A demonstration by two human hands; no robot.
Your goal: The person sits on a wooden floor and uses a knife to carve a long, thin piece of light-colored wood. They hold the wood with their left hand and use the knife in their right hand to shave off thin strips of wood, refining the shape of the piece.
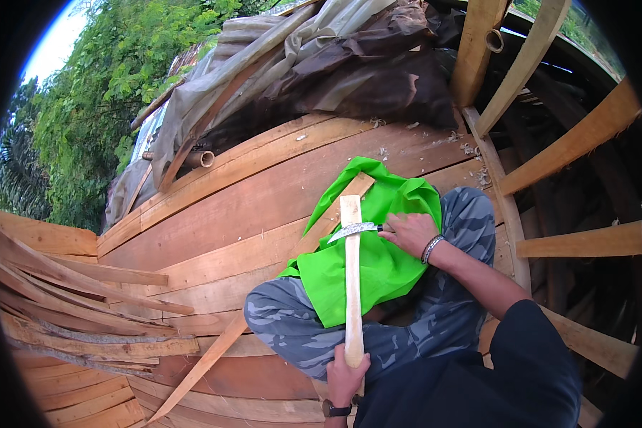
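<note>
My left hand (347,372) is closed round the lower end of a pale, smoothed wooden handle (353,292), which points away from me over my lap. In my right hand (409,235) is a knife (353,230) with a short, curved, whitish-mottled blade and a dark grip. Its blade lies across the wooden handle near the far end, with the tip to the left. Beneath them a bright green cloth (399,274) is spread over my crossed legs. A narrow wooden strip (362,184) shows at the cloth's far side.
I sit on a plank floor (221,267) with wood shavings (481,175) at the far right. Long boards (100,342) are stacked on the left. Upright wooden posts (574,143) stand on the right. A grey-brown tarpaulin (349,78) drapes beyond the floor's far edge, beside trees.
</note>
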